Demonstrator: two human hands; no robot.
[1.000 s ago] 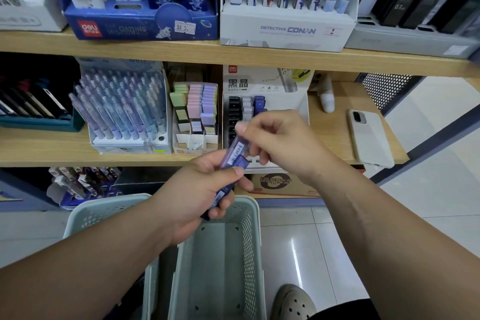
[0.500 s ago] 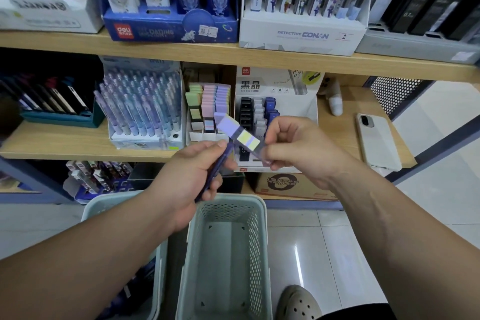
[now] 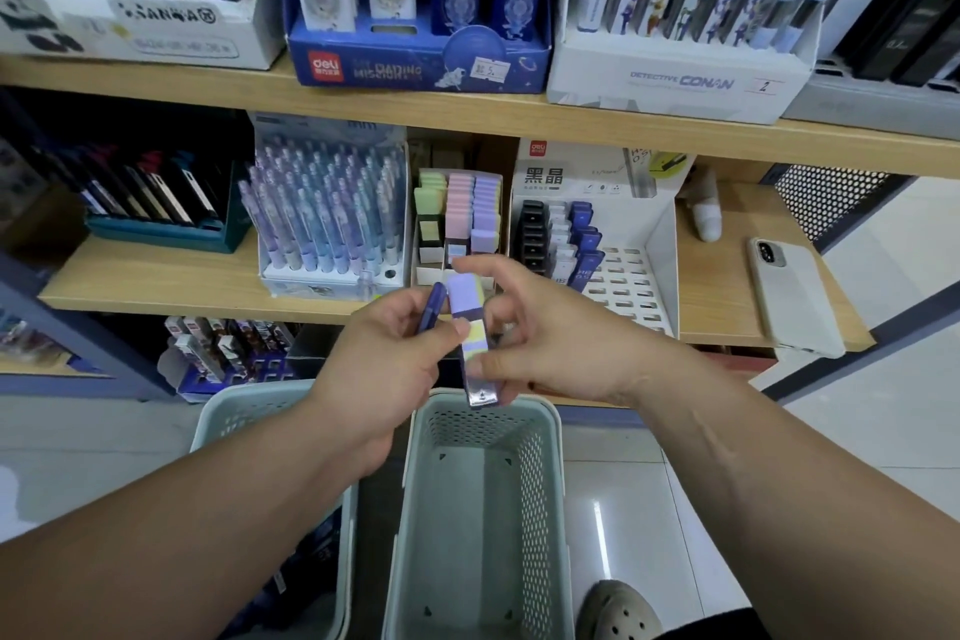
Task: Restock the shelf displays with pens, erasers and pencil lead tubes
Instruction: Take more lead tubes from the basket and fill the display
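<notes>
Running across the view are two pale wooden shelves above a glossy white tiled floor, with two perforated grey-green plastic baskets standing below the hands. On the middle shelf a white cardboard display of translucent lilac pens stands just beside a narrow box of pastel block erasers, then a stepped white rack of flat lead tubes in black, white and dark blue. A phone in a matte pale case lies near the shelf's right end. The left hand is closed around a slim dark-blue tube. The right hand pinches a rectangular lilac-and-yellow eraser, held upright between both hands above the baskets.
</notes>
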